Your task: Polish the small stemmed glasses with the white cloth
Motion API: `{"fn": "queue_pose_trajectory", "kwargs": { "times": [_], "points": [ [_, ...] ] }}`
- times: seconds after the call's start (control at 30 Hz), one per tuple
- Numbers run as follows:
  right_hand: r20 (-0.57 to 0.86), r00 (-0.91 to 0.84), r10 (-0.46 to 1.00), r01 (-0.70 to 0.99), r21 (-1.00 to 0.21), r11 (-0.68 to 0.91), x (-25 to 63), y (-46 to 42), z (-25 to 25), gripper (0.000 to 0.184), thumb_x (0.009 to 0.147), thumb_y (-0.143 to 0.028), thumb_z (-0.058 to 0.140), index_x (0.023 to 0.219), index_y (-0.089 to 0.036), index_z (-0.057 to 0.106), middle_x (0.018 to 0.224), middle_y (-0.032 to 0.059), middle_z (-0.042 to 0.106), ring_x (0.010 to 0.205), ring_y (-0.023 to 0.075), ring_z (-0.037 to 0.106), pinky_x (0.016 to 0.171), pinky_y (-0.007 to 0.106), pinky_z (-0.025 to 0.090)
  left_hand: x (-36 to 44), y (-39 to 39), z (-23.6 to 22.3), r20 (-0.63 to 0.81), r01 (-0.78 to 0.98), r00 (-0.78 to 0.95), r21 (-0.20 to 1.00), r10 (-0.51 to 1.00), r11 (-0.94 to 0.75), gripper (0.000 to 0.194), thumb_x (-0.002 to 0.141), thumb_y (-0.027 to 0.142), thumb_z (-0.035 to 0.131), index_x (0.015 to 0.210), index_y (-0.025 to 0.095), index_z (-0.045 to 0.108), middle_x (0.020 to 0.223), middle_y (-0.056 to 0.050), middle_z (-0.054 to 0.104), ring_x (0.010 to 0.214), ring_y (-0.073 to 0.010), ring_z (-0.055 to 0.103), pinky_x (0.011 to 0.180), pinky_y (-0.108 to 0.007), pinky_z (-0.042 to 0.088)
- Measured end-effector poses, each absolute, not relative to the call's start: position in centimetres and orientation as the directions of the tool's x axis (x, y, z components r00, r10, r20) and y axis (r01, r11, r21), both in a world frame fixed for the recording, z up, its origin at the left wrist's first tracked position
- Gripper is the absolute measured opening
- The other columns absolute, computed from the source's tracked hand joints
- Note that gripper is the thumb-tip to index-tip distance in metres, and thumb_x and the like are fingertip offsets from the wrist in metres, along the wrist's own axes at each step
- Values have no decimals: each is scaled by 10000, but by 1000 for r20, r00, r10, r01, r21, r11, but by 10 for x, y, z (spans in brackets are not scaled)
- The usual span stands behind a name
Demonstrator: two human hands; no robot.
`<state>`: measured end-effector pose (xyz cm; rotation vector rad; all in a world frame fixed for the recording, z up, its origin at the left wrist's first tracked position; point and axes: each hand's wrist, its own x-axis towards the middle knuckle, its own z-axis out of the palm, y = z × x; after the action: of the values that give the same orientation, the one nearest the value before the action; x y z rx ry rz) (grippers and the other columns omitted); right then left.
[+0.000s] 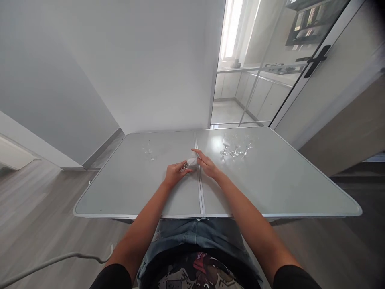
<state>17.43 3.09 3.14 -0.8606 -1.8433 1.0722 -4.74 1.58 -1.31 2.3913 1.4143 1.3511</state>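
Over the middle of the table, my left hand [175, 174] is closed around a small clear stemmed glass [191, 161], which lies tilted on its side in the grip. Facing it from the right, my right hand [208, 164] pinches a thin white piece, like a tissue or cloth [196, 154], against the end of the glass. The fingers partly hide this white piece, so its exact kind is unclear. A stemmed glass [224, 147] stands upright in a group of several clear glasses to the right of my right hand.
Far left on the light grey folding table [126, 188] are more clear glassware pieces [148, 150], faint against the surface. A metal seam [201, 196] crosses the table's middle. The white wall [156, 72] and a glass door [252, 80] rise behind. A grey hose [69, 256] extends at lower left.
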Motion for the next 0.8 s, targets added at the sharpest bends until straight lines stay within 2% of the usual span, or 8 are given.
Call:
{"fn": "queue_pose_trajectory", "kwargs": {
  "times": [0.13, 0.23, 0.3, 0.43, 0.5, 0.57, 0.63, 0.8],
  "points": [
    [311, -378, 872, 51, -933, 355, 174, 31, 37, 461, 923, -303, 419, 1363, -253, 546, 1095, 45, 619, 945, 214, 534, 921, 370, 432, -49, 17, -13, 646, 661, 170, 485, 744, -572, 560, 744, 637, 755, 1097, 202, 772, 690, -17, 701, 531, -95, 525, 576, -229, 439],
    [351, -286, 892, -43, -934, 354, 177, 29, 41, 460, 914, -311, 425, 1359, -260, 531, 1171, 47, 603, 996, 216, 534, 904, 346, 438, -49, 17, -10, 625, 602, 187, 537, 758, -591, 555, 776, 601, 751, 1151, 191, 748, 716, -7, 701, 536, -90, 517, 575, -225, 457],
    [366, -271, 890, -6, -925, 379, 177, 28, 42, 458, 925, -318, 422, 1367, -257, 520, 1138, 46, 604, 978, 213, 532, 903, 349, 436, -50, 17, -8, 612, 596, 221, 531, 759, -602, 520, 821, 552, 734, 1196, 192, 727, 744, -11, 715, 546, -93, 537, 584, -225, 471],
    [319, -366, 874, 142, -909, 391, 175, 29, 39, 458, 957, -315, 391, 1398, -258, 502, 900, 10, 588, 808, 188, 509, 849, 360, 427, -52, 16, -6, 585, 656, 250, 484, 772, -579, 429, 882, 392, 708, 1282, 243, 673, 874, -34, 768, 635, -114, 636, 665, -238, 510],
    [287, -374, 882, 142, -922, 360, 174, 30, 38, 447, 947, -299, 393, 1373, -264, 525, 875, 2, 574, 796, 183, 500, 827, 348, 420, -52, 16, -6, 592, 696, 191, 480, 783, -533, 343, 855, 363, 739, 1181, 259, 715, 866, -30, 775, 679, -136, 673, 692, -256, 518],
    [281, -340, 898, 74, -943, 323, 174, 30, 38, 430, 921, -279, 407, 1325, -264, 554, 948, 13, 582, 839, 183, 503, 813, 332, 417, -51, 15, -5, 612, 712, 133, 489, 780, -505, 217, 824, 378, 767, 996, 247, 750, 817, -24, 769, 694, -155, 687, 690, -270, 516],
    [286, -287, 914, -7, -955, 297, 175, 30, 39, 436, 905, -270, 407, 1317, -269, 549, 1022, 22, 581, 861, 183, 501, 791, 320, 418, -49, 15, -4, 631, 699, 131, 489, 765, -522, 186, 830, 405, 758, 872, 225, 738, 778, -28, 755, 677, -156, 675, 670, -274, 505],
    [298, -300, 906, 66, -941, 331, 178, 29, 41, 429, 921, -301, 413, 1326, -270, 552, 979, 27, 584, 837, 191, 504, 833, 354, 427, -45, 14, -5, 674, 667, 214, 428, 707, -610, 187, 888, 395, 700, 878, 209, 714, 748, -44, 717, 697, -161, 639, 687, -291, 489]
  ]
}}
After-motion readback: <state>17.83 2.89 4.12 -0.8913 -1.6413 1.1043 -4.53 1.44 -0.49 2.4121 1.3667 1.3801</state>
